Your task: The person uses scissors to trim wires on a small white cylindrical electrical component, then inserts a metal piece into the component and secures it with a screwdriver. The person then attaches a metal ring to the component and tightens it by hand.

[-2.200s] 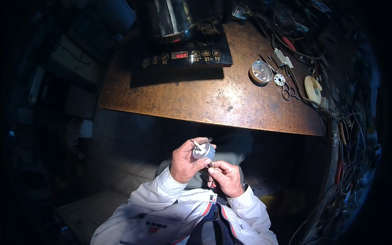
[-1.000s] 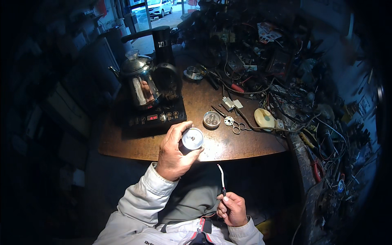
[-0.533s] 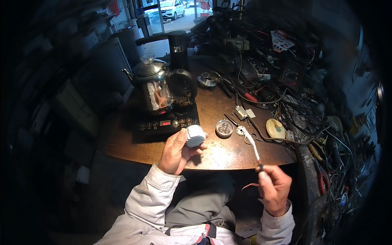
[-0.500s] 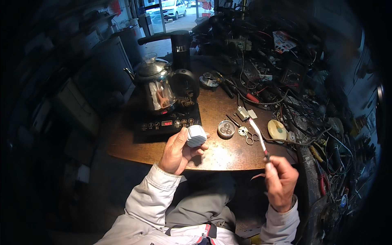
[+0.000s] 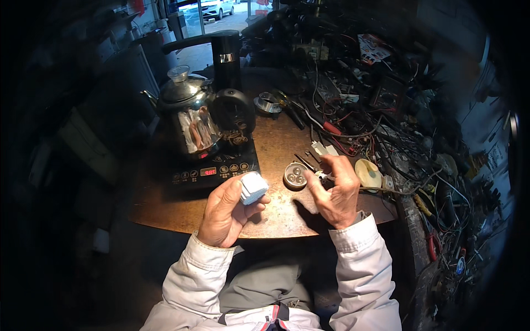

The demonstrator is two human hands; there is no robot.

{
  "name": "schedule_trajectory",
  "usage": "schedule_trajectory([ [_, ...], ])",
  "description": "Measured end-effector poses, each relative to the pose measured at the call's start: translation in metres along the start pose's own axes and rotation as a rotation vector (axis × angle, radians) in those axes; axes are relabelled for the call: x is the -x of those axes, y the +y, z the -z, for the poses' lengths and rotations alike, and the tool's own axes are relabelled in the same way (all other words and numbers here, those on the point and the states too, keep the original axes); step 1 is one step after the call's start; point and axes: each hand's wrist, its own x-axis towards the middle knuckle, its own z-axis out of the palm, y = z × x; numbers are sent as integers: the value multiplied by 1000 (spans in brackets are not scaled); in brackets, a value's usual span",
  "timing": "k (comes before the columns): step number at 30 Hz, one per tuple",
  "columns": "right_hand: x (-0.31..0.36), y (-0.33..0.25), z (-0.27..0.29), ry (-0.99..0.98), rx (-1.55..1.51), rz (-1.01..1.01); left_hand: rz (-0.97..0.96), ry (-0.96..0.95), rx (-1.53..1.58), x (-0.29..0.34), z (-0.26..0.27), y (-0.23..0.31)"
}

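In my left hand (image 5: 223, 214) is a whitish, ribbed block with a rounded edge (image 5: 254, 188), pinched between the thumb and fingers above the table's front edge. My right hand (image 5: 338, 193) reaches over the small parts on the table, thumb and forefinger apart, with nothing visibly held. Just left of its thumb sits a round metal lamp head with three lenses (image 5: 296, 176). A pale connector-like piece (image 5: 323, 149) lies beyond the fingers. The scissors and the small white disc are mostly hidden by my right hand.
A glass kettle (image 5: 193, 124) stands on a black induction cooker (image 5: 204, 175) at the left. Behind lies a roll of solder-like wire (image 5: 268, 103). Tangled cables and tools (image 5: 381, 129) crowd the right side, near a yellowish round disc (image 5: 368, 174).
My right hand has moved up and left to the small parts, and the white-tipped stick it held is no longer in it. My left hand has tilted the ribbed block slightly.
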Motion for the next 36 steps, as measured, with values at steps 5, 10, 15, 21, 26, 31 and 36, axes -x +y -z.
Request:
schedule_trajectory([
  [5, 6, 1, 2, -186, 221, 170, -82, 69, -372, 1, -19, -8],
  [10, 7, 4, -4, -270, 308, 174, -149, 41, -508, 4, -25, -18],
  [15, 8, 7, -6, -254, 306, 203, -178, 5, -668, 2, -18, -20],
  [21, 11, 12, -1, -149, 209, 134, -173, 41, -550, 6, -24, -18],
  [26, 24, 16, 9, -81, 178, -88, -170, 48, -516, 6, -21, -22],
  [31, 28, 20, 7, -74, 182, -74, -180, 51, -515, 6, -20, -21],
  [36, 27, 20, 10, -109, 139, -98, -153, 65, -511, 7, -26, -17],
])
